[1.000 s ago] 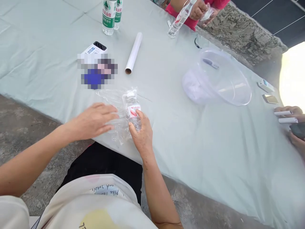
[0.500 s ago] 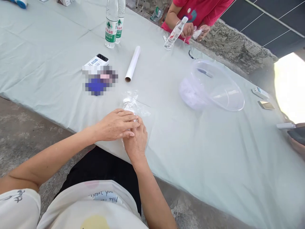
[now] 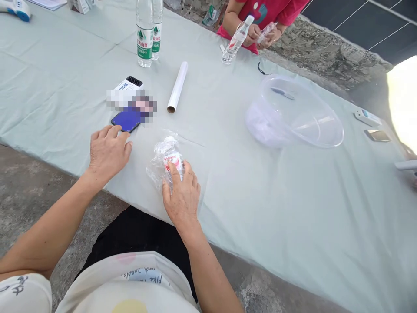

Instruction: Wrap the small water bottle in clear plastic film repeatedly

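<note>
A makeshift shared work area, whether roofed or open not made clear, marked by bare concrete ground (image 3: 22, 204), a rough stony ledge (image 3: 335, 56), dark tiling (image 3: 368, 26) seen beyond, a cloth-draped desk (image 3: 267, 195), bright light (image 3: 405, 95) admitted at one side

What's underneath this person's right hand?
Under the right hand lies a bottle, clear film around it. Its white cap and some label show; the hand hides its lower end.

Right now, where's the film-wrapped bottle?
In the head view, the bottle is left of centre, nearer you than the white roll, with the right hand on it.
</note>
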### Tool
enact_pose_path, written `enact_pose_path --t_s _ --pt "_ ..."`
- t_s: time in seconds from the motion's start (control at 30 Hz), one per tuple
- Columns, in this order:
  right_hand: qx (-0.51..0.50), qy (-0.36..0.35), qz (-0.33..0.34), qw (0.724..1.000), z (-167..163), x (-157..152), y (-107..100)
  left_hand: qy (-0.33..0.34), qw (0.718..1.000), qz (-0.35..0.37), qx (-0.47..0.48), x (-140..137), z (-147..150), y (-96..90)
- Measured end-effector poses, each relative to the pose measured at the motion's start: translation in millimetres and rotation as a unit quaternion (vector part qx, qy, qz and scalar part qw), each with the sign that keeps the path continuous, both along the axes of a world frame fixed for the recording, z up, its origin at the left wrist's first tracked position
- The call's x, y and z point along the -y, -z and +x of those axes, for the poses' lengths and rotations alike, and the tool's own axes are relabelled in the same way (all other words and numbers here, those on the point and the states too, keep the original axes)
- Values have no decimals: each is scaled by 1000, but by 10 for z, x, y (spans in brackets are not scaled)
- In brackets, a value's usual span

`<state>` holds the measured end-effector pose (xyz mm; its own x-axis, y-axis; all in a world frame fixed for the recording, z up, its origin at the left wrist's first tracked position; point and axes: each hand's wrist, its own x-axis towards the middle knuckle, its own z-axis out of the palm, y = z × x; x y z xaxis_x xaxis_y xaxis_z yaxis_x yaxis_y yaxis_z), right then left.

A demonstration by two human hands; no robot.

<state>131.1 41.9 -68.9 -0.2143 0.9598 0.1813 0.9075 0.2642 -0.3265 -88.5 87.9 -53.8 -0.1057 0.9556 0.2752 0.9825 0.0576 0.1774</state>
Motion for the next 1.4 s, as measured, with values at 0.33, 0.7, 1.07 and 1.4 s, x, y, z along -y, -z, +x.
enact_pose_path --t_s 0.33,0.7,1.07,1.4 --pt "-55 1 -4 999 127 -66 73 75 942 -125 302 30 596 16" --pt "-48 -38 -53 997 249 -423 -268 -57 834 -115 537 278 698 13" --pt "-88 -138 -198 966 -36 -1514 -241 -54 815 -50 574 280 900 -72" --pt "-199 15 -260 945 139 -1611 -174 109 979 -29 168 565 1537 39"
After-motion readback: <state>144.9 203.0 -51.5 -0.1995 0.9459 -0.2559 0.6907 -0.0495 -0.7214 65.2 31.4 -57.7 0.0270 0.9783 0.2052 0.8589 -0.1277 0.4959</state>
